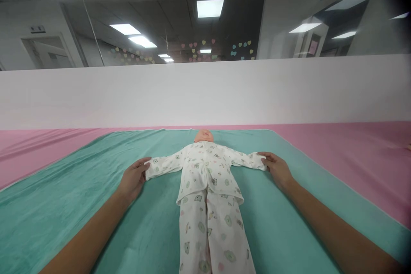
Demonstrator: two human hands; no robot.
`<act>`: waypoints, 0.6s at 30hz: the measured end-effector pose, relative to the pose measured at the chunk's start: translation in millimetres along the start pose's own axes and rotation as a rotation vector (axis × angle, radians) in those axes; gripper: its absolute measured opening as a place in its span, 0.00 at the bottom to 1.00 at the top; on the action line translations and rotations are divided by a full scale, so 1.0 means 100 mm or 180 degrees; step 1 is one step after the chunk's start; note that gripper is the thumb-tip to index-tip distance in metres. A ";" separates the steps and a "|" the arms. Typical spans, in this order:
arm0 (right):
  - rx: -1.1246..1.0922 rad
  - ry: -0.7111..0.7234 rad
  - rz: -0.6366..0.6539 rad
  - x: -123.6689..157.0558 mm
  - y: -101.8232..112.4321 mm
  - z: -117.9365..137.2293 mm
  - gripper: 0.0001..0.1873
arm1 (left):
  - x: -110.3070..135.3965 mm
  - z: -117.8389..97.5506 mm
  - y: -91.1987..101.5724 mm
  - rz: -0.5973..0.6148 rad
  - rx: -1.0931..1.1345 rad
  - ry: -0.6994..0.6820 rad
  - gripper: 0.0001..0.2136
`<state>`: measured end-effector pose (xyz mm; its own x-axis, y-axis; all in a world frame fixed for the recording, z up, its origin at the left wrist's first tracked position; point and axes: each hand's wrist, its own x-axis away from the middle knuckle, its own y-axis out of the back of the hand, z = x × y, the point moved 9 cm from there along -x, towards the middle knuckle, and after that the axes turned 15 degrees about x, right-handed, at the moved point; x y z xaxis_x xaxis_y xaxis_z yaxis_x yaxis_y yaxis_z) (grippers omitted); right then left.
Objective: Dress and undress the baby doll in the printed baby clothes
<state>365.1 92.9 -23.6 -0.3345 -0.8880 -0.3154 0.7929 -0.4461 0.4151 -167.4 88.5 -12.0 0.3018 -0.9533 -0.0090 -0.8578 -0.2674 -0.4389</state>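
A baby doll (204, 136) lies on its back on a green sheet, head at the far end. It wears a white patterned long-sleeved top (205, 165) and matching trousers (221, 231). Its arms are spread out to both sides. My left hand (134, 176) pinches the end of the sleeve (163, 165) on the left. On the right, my right hand (278, 170) grips the other sleeve's cuff (258, 161) between thumb and fingers. The doll's own hands are hidden in the sleeves or behind my fingers.
The green sheet (80, 197) lies over a pink cover (346, 158). A low white wall (205, 94) runs behind the far edge. Above it, a large glass pane (180, 21) shows ceiling lights and heart-shaped stickers. Something skin-toned shows at the right edge.
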 end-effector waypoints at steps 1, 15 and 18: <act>-0.0063 -0.0015 0.0058 0.00 -0.02 0.01 0.22 | 0.00 0.02 -0.01 0.0034 0.0026 0.0048 0.14; -0.0265 -0.0322 0.0208 -0.05 0.15 -0.09 0.35 | -0.19 -0.09 0.08 0.0480 0.0530 -0.0080 0.24; -0.0100 -0.0303 0.0263 -0.06 0.14 -0.13 0.40 | -0.24 -0.08 0.13 0.0440 0.0566 -0.0052 0.25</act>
<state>384.8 93.5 -27.5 -0.3130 -0.9289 -0.1981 0.8348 -0.3686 0.4090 -188.8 106.5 -10.7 0.1945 -0.9764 -0.0941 -0.8050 -0.1041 -0.5841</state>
